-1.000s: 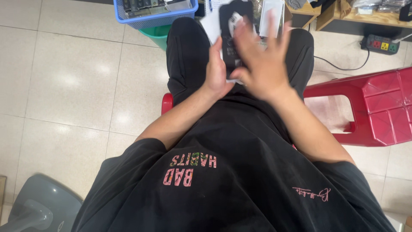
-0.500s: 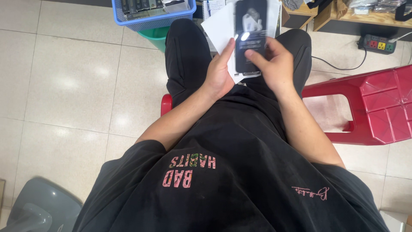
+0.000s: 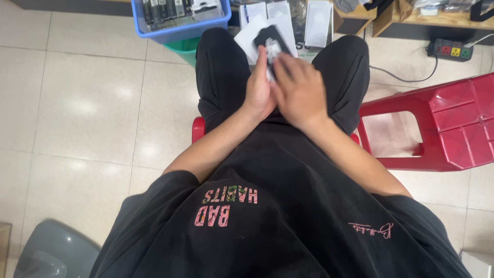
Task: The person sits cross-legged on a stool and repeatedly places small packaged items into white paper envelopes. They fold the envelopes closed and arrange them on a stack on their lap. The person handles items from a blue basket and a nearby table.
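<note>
I sit on a red stool and look down at my lap. My left hand [image 3: 259, 92] grips a small black phone-like device [image 3: 268, 38] from the left side, its lower half hidden by my hands. My right hand [image 3: 300, 88] lies flat over the device's lower part, fingers pressed on its face. Behind the device a white sheet [image 3: 249, 38] sticks out, resting over my knees.
A blue basket [image 3: 177, 28] with dark items stands on the floor ahead, a green bin [image 3: 181, 49] below it. A red plastic stool [image 3: 437, 126] lies to my right. White packets [image 3: 318, 23] and a power strip [image 3: 452, 50] sit by a wooden shelf.
The device was held upright with its face showing; now it is tilted left and my right hand has slid over its face, covering most of it.
</note>
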